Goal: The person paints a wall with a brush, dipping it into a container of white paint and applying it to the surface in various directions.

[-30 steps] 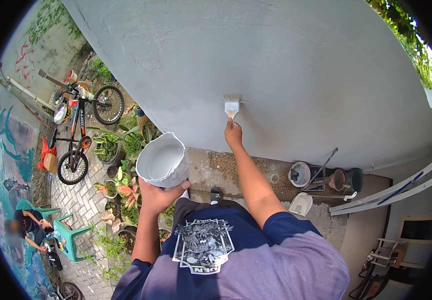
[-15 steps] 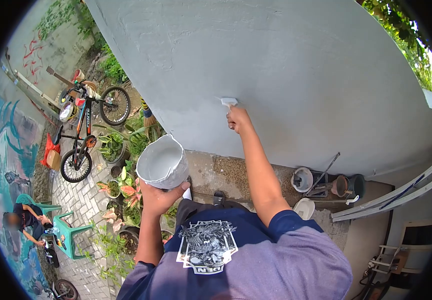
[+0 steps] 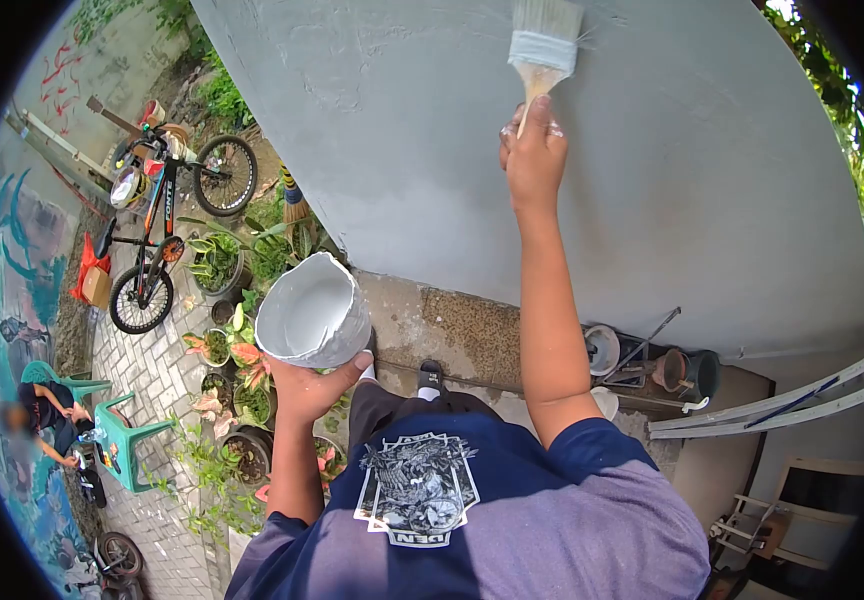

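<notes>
My right hand (image 3: 535, 150) is closed around the handle of a wide paintbrush (image 3: 544, 48), its pale bristles pointing up against the grey wall (image 3: 432, 130). Whitish paint marks my fingers. Lower left, my left hand (image 3: 307, 385) grips a paint-crusted bucket (image 3: 337, 345) from below, with the thumb along its side. Pale grey-white paint (image 3: 304, 312) shows inside the bucket, whose rim is uneven. A lighter patch of paint (image 3: 402, 215) lies on the lower left of the wall.
Potted plants (image 3: 217, 262) and a broom (image 3: 294, 200) stand left of the wall. Beyond them are a bicycle (image 3: 164, 210), a green plastic table (image 3: 124, 440) and a seated person (image 3: 52, 415). Several buckets (image 3: 670, 370) sit at the wall's foot on the right, near long pale rails (image 3: 772, 405).
My right hand has moved up and rightward along the wall, and the brush has turned so its broad face shows. My left hand still holds the bucket, slightly lower and further left in view.
</notes>
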`<state>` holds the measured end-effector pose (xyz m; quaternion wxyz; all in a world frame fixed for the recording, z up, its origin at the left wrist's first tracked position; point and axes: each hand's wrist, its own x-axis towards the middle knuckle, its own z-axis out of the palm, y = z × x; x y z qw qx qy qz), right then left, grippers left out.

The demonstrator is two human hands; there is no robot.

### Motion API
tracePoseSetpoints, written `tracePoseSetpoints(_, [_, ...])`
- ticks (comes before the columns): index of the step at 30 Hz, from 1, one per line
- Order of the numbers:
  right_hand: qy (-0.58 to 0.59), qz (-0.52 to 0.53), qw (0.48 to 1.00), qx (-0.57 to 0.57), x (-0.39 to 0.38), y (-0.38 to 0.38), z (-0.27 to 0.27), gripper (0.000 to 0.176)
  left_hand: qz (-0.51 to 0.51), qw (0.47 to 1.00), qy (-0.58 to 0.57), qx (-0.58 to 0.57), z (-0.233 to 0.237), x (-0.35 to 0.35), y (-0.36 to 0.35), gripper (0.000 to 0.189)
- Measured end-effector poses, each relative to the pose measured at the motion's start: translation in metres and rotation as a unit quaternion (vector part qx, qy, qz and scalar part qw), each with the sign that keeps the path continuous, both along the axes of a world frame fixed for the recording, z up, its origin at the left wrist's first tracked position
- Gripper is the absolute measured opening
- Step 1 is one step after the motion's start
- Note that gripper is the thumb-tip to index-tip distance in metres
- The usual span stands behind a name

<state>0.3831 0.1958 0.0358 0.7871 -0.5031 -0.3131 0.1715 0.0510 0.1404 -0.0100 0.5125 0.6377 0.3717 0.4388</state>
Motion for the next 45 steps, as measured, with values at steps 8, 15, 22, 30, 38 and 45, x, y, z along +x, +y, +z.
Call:
tracePoseSetpoints(8, [-0.051, -0.099, 0.972, -0.209, -0.009, 0.033, -0.238, 0.046, 0.019, 0.998, 0.036, -0.047, -0.008, -0.005, 0.012, 0.07])
tracePoseSetpoints(15, [-0.057, -0.122, 0.93, -0.342, -0.021, 0.025, -0.309, 0.045, 0.041, 0.997, 0.063, -0.017, -0.021, -0.022, 0.023, 0.072])
tracePoseSetpoints(22, [-0.065, -0.127, 0.905, -0.402, -0.021, 0.01, -0.376, 0.051, 0.015, 0.997, 0.072, -0.029, -0.015, -0.032, 0.02, 0.074])
tracePoseSetpoints(30, [0.367, 0.041, 0.87, -0.327, 0.01, -0.01, -0.302, 0.043, 0.003, 0.999, 0.034, 0.013, -0.006, -0.033, 0.017, 0.072])
tracePoseSetpoints(38, [0.116, 0.034, 0.982, -0.146, -0.007, -0.022, -0.068, 0.037, -0.026, 0.999, 0.025, -0.006, -0.009, -0.013, 0.022, 0.072])
tracePoseSetpoints(45, [0.011, 0.031, 0.999, -0.005, 0.003, 0.025, 0.042, 0.044, -0.039, 0.999, 0.003, 0.014, 0.002, 0.007, 0.022, 0.071])
